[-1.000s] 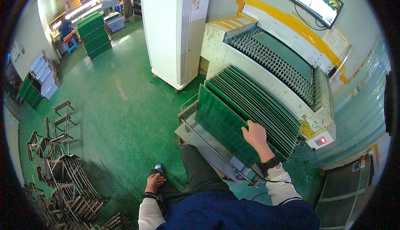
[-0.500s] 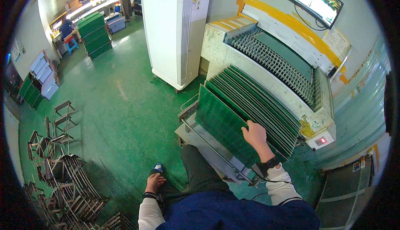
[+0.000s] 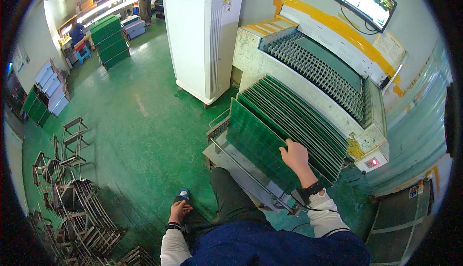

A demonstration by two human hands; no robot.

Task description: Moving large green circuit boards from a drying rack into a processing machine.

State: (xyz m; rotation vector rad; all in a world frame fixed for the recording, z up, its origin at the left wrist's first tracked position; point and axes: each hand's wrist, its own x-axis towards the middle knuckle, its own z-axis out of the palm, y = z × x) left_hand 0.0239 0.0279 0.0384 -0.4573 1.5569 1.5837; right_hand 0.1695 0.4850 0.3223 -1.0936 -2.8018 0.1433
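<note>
My right hand [image 3: 295, 155] is closed on the top edge of the front green circuit board panel [image 3: 260, 140], thumb on the near face. This panel stands on edge, tilted, in a metal rack [image 3: 248, 169] at my right knee. Behind it several more green panels [image 3: 294, 123] stand in a close, slotted row. My left hand [image 3: 180, 211] hangs by my left thigh, holding nothing, its fingers loosely apart. The panel's lower edge and the right fingertips behind it are hidden.
Behind the rack stands a conveyor machine [image 3: 316, 68] with rows of rollers. A tall white cabinet unit [image 3: 193, 34] is left of it. Empty metal racks [image 3: 87, 213] are piled at the lower left. Farther off are stacked green panels [image 3: 110, 41] and several people at a lit bench.
Both my hands and the panels stay in place. In the background, the standing person's arm has moved toward the bench.
</note>
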